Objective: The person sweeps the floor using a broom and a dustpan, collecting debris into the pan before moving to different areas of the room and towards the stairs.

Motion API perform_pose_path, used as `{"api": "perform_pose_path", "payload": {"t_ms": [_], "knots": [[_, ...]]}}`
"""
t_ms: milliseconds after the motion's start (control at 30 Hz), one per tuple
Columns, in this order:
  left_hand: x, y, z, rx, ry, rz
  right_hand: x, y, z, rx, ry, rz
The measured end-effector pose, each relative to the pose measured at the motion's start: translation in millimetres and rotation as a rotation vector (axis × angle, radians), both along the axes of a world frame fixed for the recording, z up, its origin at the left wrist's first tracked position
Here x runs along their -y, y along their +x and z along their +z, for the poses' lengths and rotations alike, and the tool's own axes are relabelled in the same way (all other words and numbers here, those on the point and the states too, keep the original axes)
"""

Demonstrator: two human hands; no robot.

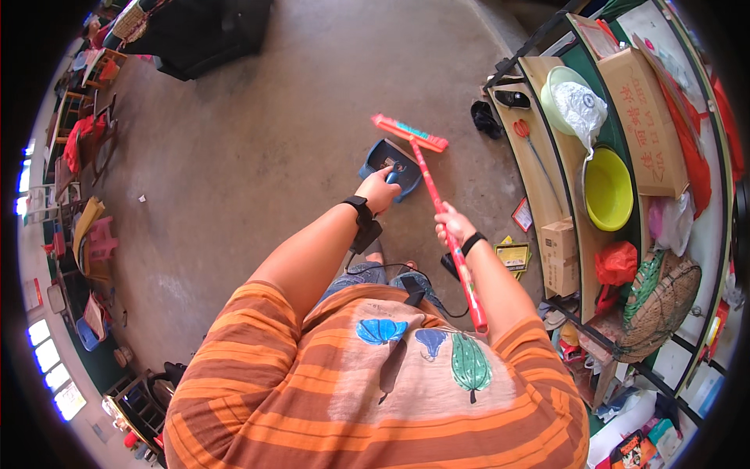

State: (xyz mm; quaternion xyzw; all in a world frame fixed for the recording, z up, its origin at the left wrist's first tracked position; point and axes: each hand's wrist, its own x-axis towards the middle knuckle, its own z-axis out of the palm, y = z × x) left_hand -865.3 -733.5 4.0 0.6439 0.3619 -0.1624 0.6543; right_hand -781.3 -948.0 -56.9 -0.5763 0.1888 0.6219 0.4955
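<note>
My left hand (378, 192) is closed round the handle of a blue dustpan (377, 154), which is low over or on the concrete floor; I cannot tell whether it touches. Some small debris seems to lie in its pan. My right hand (455, 224) grips the red stick of a broom (424, 168). The stick slants from beside my right forearm out to the broom's head. That wide red head, with some teal bristles, is just beyond the dustpan's far right edge.
On the right, a shelf unit holds a yellow-green basin (608, 189), a cardboard box (644, 121) and a woven basket (664, 306). Black shoes (486, 119) lie beside it. A large black-covered object (211, 35) stands far left. Chairs and a pink stool (101, 239) line the left.
</note>
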Motion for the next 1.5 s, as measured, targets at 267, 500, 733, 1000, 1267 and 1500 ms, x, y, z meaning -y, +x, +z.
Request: {"api": "perform_pose_path", "payload": {"t_ms": [267,500,733,1000,1267,1500], "knots": [[-11.6,15.5,10.6,0.007,0.007,-0.020,24.7,-12.7,79.5,-0.160,0.129,0.008],[-2.5,9.7,4.3,-0.043,0.067,0.062,-21.8,33.0,54.0,0.118,0.035,0.264],[20.4,-0.9,3.0,-0.035,0.031,0.246,-16.4,67.4,29.7,0.029,-0.018,0.411],[24.8,-3.1,16.3,-0.031,-0.068,0.325,52.6,72.8,70.5,-0.192,0.072,0.384],[41.0,-23.3,19.9,-0.033,-0.130,0.383,9.9,81.4,61.1,0.125,0.078,0.563],[43.2,-32.7,12.1,-0.011,-0.103,0.402,22.9,44.7,30.0,-0.069,0.087,0.502]]}}
